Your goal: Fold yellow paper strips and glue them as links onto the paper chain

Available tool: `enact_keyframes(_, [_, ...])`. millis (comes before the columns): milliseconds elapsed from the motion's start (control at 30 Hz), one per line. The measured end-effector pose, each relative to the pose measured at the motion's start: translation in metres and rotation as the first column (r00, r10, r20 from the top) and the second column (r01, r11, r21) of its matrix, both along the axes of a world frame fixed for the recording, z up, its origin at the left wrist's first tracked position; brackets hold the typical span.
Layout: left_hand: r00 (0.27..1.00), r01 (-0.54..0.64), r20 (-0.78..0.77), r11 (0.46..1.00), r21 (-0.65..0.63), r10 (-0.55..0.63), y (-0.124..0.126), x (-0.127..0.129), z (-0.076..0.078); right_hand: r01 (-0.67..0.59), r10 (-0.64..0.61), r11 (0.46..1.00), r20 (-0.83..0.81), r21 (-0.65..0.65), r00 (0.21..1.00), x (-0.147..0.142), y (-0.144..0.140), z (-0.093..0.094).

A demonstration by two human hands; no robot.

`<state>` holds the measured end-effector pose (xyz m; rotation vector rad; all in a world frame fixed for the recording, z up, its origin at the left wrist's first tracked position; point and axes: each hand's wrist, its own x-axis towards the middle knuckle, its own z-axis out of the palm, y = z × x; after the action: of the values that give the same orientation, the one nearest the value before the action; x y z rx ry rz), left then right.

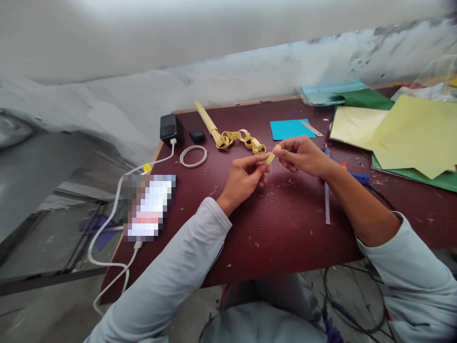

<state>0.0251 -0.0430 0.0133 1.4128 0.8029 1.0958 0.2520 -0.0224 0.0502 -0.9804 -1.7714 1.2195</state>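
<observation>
Between my two hands is a short yellow paper strip [272, 156], held above the dark red table [285, 233]. My left hand [246, 178] pinches its lower end between thumb and fingers. At the upper end, the thumb and fingertips of my right hand [302, 155] close on the same strip. Just behind my left hand lies a yellow paper chain [244, 138] of linked loops, joined to or touching a rolled yellow paper tube [206, 119]; I cannot tell which.
A phone [152, 207] on a white cable, a black charger [170, 128] and a white ring [193, 156] lie left. Blue paper [289, 129] with a metal ruler [311, 128] sits behind. Right are a blue-handled tool [359, 178], a glue stick [327, 204] and yellow sheets [417, 133].
</observation>
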Motion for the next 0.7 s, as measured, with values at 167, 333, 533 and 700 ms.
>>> enact_keyframes(167, [0.996, 0.044, 0.084, 0.998, -0.04, -0.041, 0.0012, 0.0003, -0.0013, 0.034, -0.035, 0.999, 0.002, 0.022, 0.999, -0.0012, 0.0, -0.0006])
enact_keyframes(333, [0.991, 0.075, 0.119, 0.993, -0.086, -0.065, 0.0012, -0.0006, 0.0014, 0.052, -0.052, 0.998, 0.009, 0.037, 0.999, -0.0006, -0.0004, -0.0015])
enact_keyframes(533, [0.993, 0.084, 0.099, 0.985, -0.152, -0.069, -0.0002, -0.0015, 0.0033, 0.074, -0.074, 0.997, -0.006, 0.038, 0.997, 0.0006, -0.0004, 0.0])
enact_keyframes(700, [0.991, 0.067, 0.125, 0.99, -0.122, -0.051, -0.0012, 0.0002, 0.0018, 0.04, -0.04, 0.999, -0.038, 0.006, 0.999, -0.0002, -0.0013, 0.0009])
